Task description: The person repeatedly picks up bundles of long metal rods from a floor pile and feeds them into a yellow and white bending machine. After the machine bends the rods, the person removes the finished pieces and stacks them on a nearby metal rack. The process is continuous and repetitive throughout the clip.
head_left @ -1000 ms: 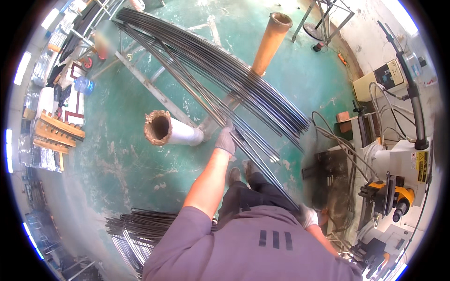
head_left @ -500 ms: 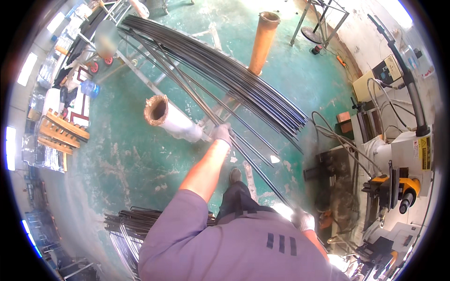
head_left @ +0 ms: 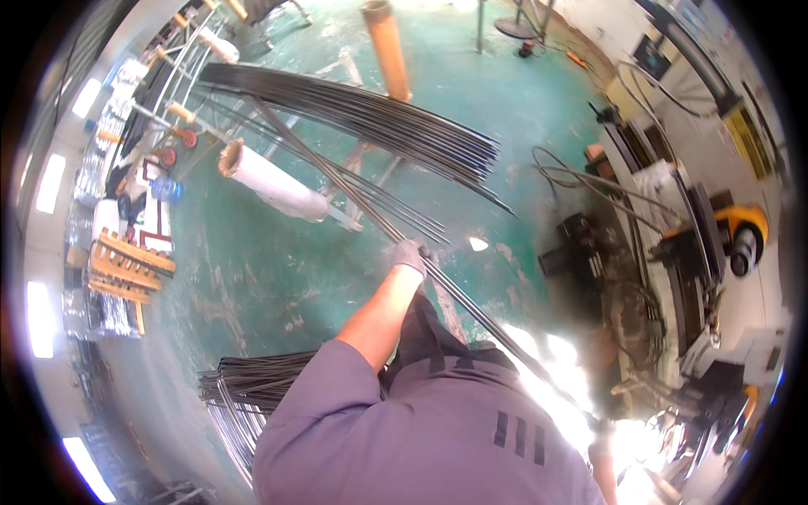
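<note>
My left hand, in a pale grey glove, is closed round several long dark metal rods. The rods slant from the far left, past my body, down to the lower right. My right hand is at the lower right, by the near ends of these rods. Glare and blur hide its fingers. Beyond my left hand, a large bundle of similar rods lies across a low support. A few loose rods lie between that bundle and the ones I hold.
A white-wrapped tube lies left of the rods; an orange-brown tube is behind them. Machinery with an orange motor and looping cables lines the right side. More rods lie low on the left, beside a wooden pallet.
My view has shifted nearer the right-hand machinery. The held rods have moved toward the lower right, away from the bundle. My right hand has drawn farther back, into the glare.
</note>
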Available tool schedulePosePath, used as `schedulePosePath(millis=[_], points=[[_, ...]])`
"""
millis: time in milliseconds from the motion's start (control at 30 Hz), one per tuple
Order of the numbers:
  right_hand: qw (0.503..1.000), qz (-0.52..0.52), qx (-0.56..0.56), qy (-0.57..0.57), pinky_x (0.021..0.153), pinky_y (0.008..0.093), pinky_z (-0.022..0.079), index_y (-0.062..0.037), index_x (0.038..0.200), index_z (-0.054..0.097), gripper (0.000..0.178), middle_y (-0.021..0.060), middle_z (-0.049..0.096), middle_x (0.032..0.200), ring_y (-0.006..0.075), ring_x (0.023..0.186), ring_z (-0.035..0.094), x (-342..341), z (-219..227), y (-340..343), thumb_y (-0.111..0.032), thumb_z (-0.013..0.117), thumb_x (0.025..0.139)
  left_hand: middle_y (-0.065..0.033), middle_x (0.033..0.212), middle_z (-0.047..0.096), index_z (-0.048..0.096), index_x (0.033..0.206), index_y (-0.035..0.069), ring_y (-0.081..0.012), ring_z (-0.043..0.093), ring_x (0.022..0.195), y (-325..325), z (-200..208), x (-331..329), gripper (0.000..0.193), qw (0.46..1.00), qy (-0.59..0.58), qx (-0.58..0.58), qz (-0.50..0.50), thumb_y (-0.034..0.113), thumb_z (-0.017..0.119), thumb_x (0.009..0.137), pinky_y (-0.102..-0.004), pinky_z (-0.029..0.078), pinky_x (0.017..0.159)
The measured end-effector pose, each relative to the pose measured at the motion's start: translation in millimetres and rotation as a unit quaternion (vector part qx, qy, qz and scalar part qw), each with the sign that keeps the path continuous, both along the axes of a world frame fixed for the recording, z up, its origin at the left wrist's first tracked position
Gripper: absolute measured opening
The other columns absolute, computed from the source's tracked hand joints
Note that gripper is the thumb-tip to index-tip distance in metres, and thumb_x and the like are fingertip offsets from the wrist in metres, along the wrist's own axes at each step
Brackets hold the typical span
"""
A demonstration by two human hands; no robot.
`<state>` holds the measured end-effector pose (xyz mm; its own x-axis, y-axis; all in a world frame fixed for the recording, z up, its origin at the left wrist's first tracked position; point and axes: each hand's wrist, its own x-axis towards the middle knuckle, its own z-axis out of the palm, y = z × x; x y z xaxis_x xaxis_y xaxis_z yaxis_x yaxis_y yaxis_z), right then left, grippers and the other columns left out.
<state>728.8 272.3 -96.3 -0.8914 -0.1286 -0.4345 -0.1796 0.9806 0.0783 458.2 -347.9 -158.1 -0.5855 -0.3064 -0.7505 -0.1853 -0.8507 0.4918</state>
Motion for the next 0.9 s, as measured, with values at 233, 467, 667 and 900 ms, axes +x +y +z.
schedulePosePath(millis=[233, 467, 667, 900], points=[[0.990, -0.082, -0.014, 0.114, 0.066, 0.0448, 0.049, -0.0089, 0.069, 0.065, 0.008, 0.0150, 0.065, 0.067, 0.0360, 0.068, 0.064, -9.6, 33.2, -65.5, -0.011, 0.059, 0.073, -0.0031, 0.060, 0.045, 0.050, 0.077, 0.005, -0.0162, 0.045, 0.050, 64.5, 9.4, 55.6, 0.016, 0.999, -0.038, 0.037, -0.011, 0.009, 0.050, 0.093, -0.0336, 0.043, 0.052], [0.956, -0.234, 0.028, 0.174, 0.067, 0.0470, 0.044, -0.0072, 0.070, 0.059, 0.005, 0.0146, 0.060, 0.070, 0.0353, 0.072, 0.058, 78.3, 106.5, 81.1, -0.008, 0.061, 0.075, -0.0054, 0.069, 0.053, 0.057, 0.079, 0.004, -0.0246, 0.055, 0.071, 127.6, 42.8, 86.6, 0.022, 0.981, -0.101, 0.098, -0.130, 0.020, 0.051, 0.094, -0.0428, 0.049, 0.078], [0.946, -0.215, 0.032, 0.238, 0.080, 0.0404, 0.044, -0.0103, 0.064, 0.057, 0.014, 0.0097, 0.059, 0.070, 0.0304, 0.078, 0.056, 60.4, 81.8, 9.8, -0.016, 0.068, 0.070, -0.0011, 0.059, 0.040, 0.046, 0.071, 0.009, -0.0170, 0.044, 0.057, 78.8, 28.6, 58.5, 0.029, 0.986, -0.150, -0.012, -0.073, 0.022, 0.045, 0.098, -0.0347, 0.049, 0.066], [0.893, -0.357, 0.054, 0.269, 0.088, 0.0434, 0.043, -0.0074, 0.071, 0.061, 0.014, 0.0129, 0.062, 0.078, 0.0314, 0.093, 0.059, 97.2, 40.6, 66.5, -0.019, 0.066, 0.078, -0.0054, 0.063, 0.046, 0.050, 0.069, 0.006, -0.0227, 0.047, 0.066, 130.2, 96.9, 76.3, 0.026, 0.980, -0.023, 0.065, -0.185, 0.019, 0.050, 0.091, -0.0409, 0.047, 0.076]])
